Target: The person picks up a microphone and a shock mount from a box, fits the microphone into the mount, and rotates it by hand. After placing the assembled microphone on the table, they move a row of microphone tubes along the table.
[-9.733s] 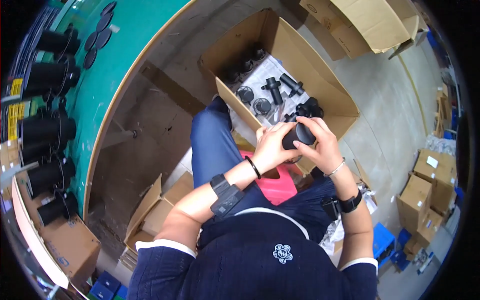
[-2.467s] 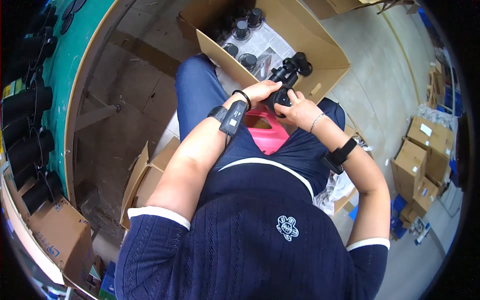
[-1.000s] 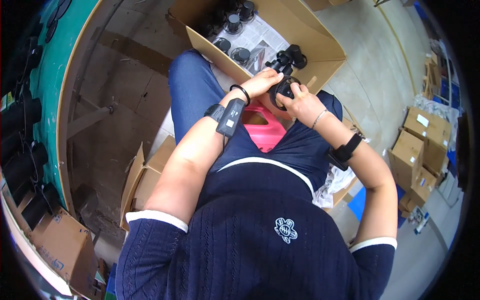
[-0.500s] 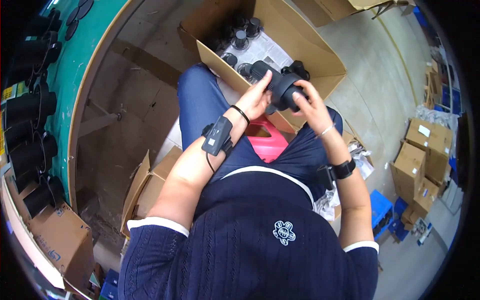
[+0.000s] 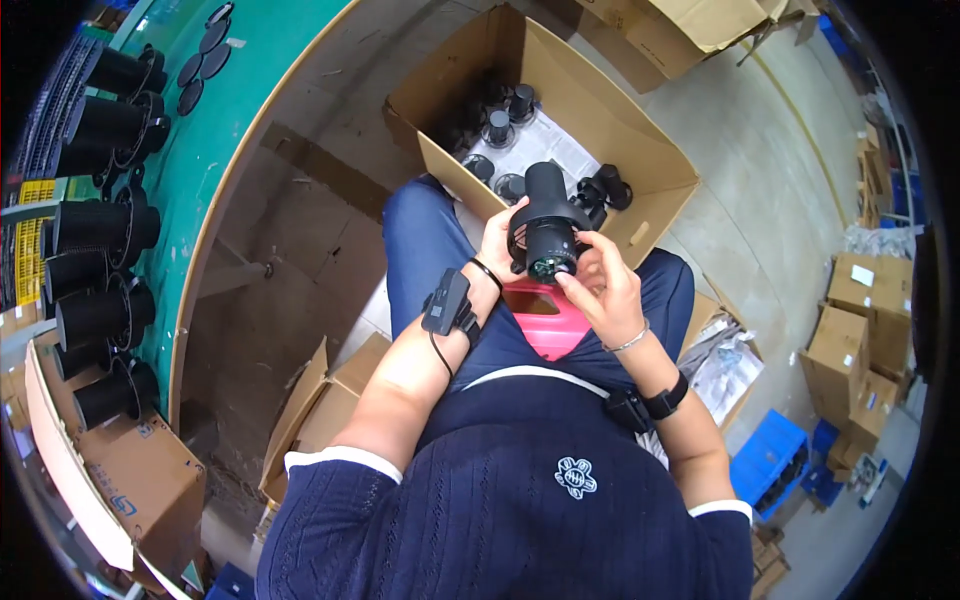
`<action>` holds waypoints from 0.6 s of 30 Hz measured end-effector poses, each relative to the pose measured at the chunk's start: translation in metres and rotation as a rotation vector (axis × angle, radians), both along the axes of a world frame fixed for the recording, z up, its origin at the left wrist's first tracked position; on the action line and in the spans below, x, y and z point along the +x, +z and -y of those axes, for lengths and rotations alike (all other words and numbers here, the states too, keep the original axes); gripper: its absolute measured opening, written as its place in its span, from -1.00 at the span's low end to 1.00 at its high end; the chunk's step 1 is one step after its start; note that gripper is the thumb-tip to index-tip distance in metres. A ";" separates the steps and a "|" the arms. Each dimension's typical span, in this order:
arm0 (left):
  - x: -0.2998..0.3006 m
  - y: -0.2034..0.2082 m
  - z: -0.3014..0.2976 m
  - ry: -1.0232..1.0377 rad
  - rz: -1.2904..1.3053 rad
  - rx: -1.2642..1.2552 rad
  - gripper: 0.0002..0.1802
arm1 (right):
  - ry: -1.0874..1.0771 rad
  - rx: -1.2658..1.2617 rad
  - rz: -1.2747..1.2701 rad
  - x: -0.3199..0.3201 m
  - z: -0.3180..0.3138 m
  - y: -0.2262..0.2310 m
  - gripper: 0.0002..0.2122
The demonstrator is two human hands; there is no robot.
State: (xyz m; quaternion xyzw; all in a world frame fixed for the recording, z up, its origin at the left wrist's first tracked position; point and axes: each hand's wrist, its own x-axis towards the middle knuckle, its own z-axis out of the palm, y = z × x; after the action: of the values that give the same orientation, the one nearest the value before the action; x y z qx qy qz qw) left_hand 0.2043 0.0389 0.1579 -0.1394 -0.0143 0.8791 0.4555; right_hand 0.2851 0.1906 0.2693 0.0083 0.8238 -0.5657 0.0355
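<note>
I hold a black cylindrical fixture with a wide collar round its middle, over the near side of an open cardboard box. My left hand is closed round its left side, by the collar. At the near end, where a small round face with some green shows, my right hand has thumb and fingers against the rim. Inside the cardboard box several similar black pieces stand on printed paper. Another dark part lies just right of the held fixture.
A green table curves along the left, with a row of black cylinders and several flat black discs. Between my knees is a pink stool. Cardboard cartons and a blue crate stand on the right.
The fixture has turned so that its end face points toward me. My right hand has shifted from its side to that end. The view has also swung slightly.
</note>
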 end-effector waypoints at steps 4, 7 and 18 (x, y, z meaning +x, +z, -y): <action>-0.003 -0.005 0.002 -0.015 0.037 -0.013 -0.41 | 0.005 0.240 -0.180 -0.006 0.005 0.007 -0.64; -0.001 -0.005 0.003 0.032 0.018 0.007 -0.43 | -0.001 0.382 -0.310 -0.015 0.008 0.021 -0.66; -0.003 -0.004 -0.007 -0.029 -0.117 -0.314 -0.44 | -0.048 0.070 0.261 -0.022 -0.034 -0.050 -0.56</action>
State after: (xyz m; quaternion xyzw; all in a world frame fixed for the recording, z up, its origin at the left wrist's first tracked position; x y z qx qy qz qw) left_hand 0.2012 0.0454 0.1535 -0.1575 0.1517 0.8705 0.4408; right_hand 0.2629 0.2246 0.2190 0.1026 0.8310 -0.5315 0.1284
